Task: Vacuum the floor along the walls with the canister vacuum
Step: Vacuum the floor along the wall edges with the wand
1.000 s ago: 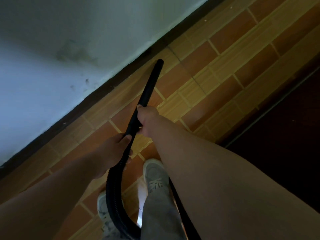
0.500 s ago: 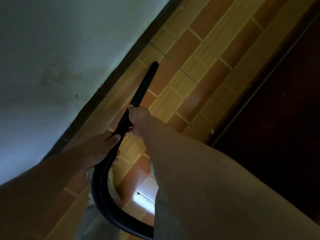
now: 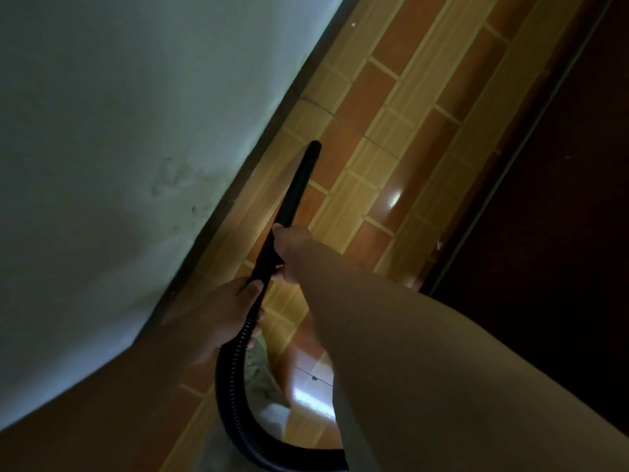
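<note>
Apparently left hand (image 3: 221, 318) and right hand (image 3: 293, 255) grip the wand (image 3: 300, 183).

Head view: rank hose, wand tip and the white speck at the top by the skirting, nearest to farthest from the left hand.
1. Hose: in the left hand itself, curving down below it.
2. Wand tip: ahead, on the floor near the skirting.
3. White speck: far end, top of view, beside the skirting.
</note>
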